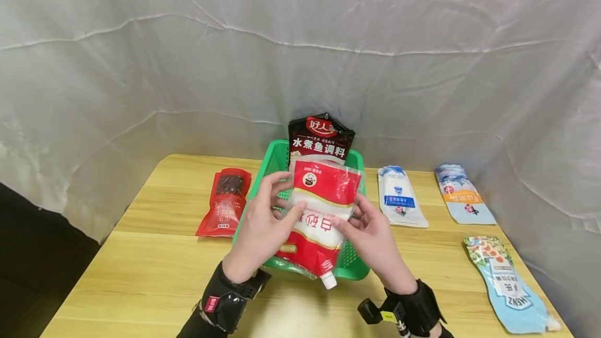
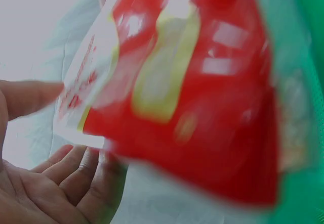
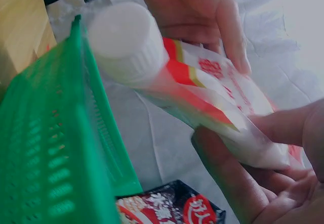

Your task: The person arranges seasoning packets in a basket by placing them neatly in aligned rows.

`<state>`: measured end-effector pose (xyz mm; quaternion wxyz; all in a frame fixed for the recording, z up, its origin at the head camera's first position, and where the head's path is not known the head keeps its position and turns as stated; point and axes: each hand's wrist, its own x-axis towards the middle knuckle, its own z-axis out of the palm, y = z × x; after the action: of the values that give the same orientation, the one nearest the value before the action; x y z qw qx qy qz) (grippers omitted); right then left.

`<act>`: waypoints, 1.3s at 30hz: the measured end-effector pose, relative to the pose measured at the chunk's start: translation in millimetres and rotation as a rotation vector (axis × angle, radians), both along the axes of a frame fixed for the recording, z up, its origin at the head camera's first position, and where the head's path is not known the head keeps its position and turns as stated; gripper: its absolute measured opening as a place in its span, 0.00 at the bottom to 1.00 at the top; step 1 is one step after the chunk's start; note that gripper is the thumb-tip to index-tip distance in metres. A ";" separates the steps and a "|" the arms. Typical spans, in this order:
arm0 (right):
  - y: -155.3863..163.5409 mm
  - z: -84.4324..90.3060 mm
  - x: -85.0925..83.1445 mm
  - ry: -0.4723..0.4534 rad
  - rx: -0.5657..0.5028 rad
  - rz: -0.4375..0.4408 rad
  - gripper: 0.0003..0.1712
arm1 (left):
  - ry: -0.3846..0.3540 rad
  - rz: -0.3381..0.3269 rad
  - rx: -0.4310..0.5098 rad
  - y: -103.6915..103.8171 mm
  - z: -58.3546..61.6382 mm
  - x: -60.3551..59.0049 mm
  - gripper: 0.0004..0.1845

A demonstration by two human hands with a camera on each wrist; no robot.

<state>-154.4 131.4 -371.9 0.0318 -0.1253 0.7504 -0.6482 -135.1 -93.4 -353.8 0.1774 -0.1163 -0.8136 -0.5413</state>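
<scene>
Both hands hold a red-and-white spouted pouch (image 1: pixel 317 218) above the green basket (image 1: pixel 349 267) on the bench (image 1: pixel 141 275). The left hand (image 1: pixel 260 228) pinches its left edge, the right hand (image 1: pixel 371 233) its right edge (white cap pointing toward the person). A dark seasoning packet (image 1: pixel 321 137) stands inside the basket behind it.
</scene>
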 end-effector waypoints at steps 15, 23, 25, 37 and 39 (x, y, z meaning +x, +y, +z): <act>18.1 10.5 1.4 0.053 0.164 0.169 0.38 | -0.031 -0.061 -0.033 -20.1 9.0 0.8 0.41; 20.8 6.5 1.3 0.148 0.255 0.364 0.34 | -0.141 -0.193 -0.177 -31.4 10.2 3.7 0.31; 20.1 5.7 1.3 0.168 0.265 0.401 0.33 | -0.159 -0.238 -0.190 -33.1 10.3 3.8 0.31; 14.8 5.2 3.2 0.180 0.255 0.468 0.31 | -0.108 -0.342 -0.199 -31.5 9.1 2.3 0.28; 14.5 5.4 3.0 0.156 0.243 0.458 0.31 | -0.082 -0.345 -0.180 -31.9 8.7 2.0 0.27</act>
<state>-151.4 145.9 -366.5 0.1345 -0.3363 0.7751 -0.5177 -133.1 -125.3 -345.0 0.0375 -0.2474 -0.8333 -0.4929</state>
